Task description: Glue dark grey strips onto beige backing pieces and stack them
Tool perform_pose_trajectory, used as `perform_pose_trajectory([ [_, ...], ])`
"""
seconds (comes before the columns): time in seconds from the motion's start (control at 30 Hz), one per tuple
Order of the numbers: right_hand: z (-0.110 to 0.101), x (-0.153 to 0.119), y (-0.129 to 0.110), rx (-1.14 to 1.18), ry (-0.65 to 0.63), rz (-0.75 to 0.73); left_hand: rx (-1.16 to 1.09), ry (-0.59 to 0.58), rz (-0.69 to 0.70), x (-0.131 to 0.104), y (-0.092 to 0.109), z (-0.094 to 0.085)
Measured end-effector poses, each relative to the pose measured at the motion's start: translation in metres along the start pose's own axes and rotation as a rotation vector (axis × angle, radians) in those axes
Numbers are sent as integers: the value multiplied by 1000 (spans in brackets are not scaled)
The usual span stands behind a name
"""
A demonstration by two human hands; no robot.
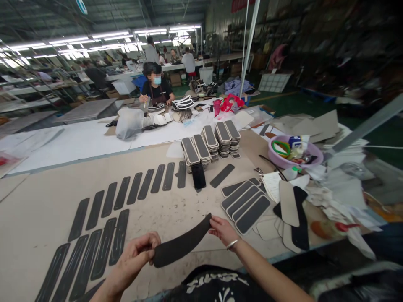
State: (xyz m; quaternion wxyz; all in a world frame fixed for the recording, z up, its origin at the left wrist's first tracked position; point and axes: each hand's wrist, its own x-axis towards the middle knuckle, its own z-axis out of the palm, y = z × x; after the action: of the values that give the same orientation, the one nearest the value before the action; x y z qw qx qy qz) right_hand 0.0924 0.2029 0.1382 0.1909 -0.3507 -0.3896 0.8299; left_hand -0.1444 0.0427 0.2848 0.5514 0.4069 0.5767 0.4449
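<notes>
A dark, flexible strip with rounded ends [182,247] is stretched between my two hands above the table's near edge, bowing slightly. My left hand [138,256] pinches its left end between thumb and fingers. At the other end, the fingertips of my right hand [222,230] grip the tip; a bracelet circles that wrist. Left of my hands lie rows of similar dark strips [100,247], some with a glossy wet-looking coating. To the right, several dark pads with pale borders [247,203] overlap in a fan.
Beyond are stacks of bordered pads [223,136] with a black phone [198,176] leaning against them. A purple basin [294,157] of odds and ends, a notebook [272,184] and a glue-like bottle [327,230] stand right. Across the table sits a masked co-worker [155,88].
</notes>
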Motion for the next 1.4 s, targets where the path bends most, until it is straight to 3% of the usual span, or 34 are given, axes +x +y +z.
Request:
perform_pose_trajectory([
  [0.17,-27,-13,9,-406,181,-64,-40,116,-124,8,-28,-2],
  [0.3,-58,-29,38,-580,264,25,80,230,-306,24,-83,-3],
  [0.43,-79,-44,77,-665,374,109,325,261,-506,42,-143,8],
  [0.6,-91,-44,96,-893,501,121,455,287,-622,59,-184,19],
  [1.0,-93,-17,88,-1081,607,195,701,281,-673,83,-210,14],
  [1.4,-96,-12,83,-1229,518,261,759,314,-676,83,-213,17],
])
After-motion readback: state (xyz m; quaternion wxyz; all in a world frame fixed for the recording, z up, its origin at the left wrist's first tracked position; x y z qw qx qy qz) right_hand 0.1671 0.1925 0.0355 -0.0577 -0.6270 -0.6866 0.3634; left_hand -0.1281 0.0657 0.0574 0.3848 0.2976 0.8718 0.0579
